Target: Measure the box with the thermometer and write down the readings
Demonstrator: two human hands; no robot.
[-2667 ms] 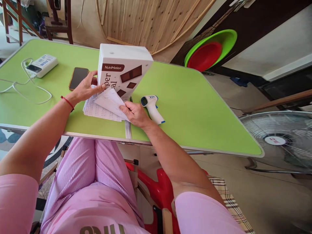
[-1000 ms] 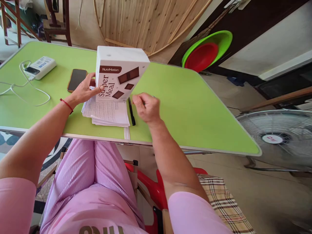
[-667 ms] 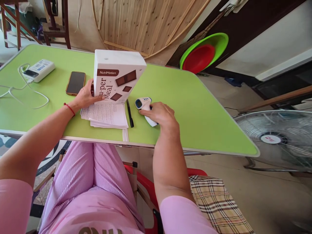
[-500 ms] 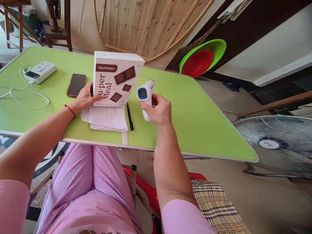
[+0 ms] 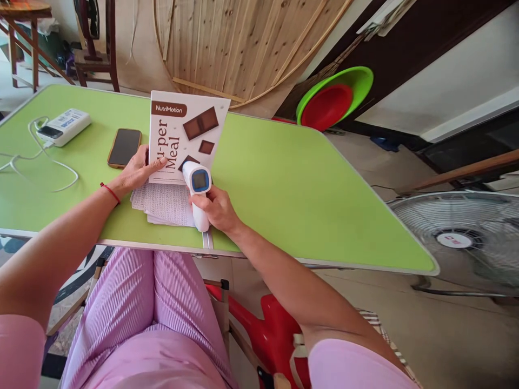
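Observation:
My left hand grips the lower left side of a white NutriMotion box, its thumb across the front. The box stands upright with chocolate pieces pictured on it. My right hand is closed round the handle of a white infrared thermometer, whose blue-framed screen faces me. The thermometer is in front of the box's lower right corner and hides part of it; whether they touch I cannot tell. Below the box lies a stack of written paper sheets, partly covered by the thermometer.
On the green table a smartphone lies left of the box. Farther left is a white power bank with a white cable. A fan stands at the right, and green and red basins lean behind the table.
My right hand has brought the thermometer leftward and nearer to me, in front of the box. The box now faces me more squarely, and the black pen is no longer visible.

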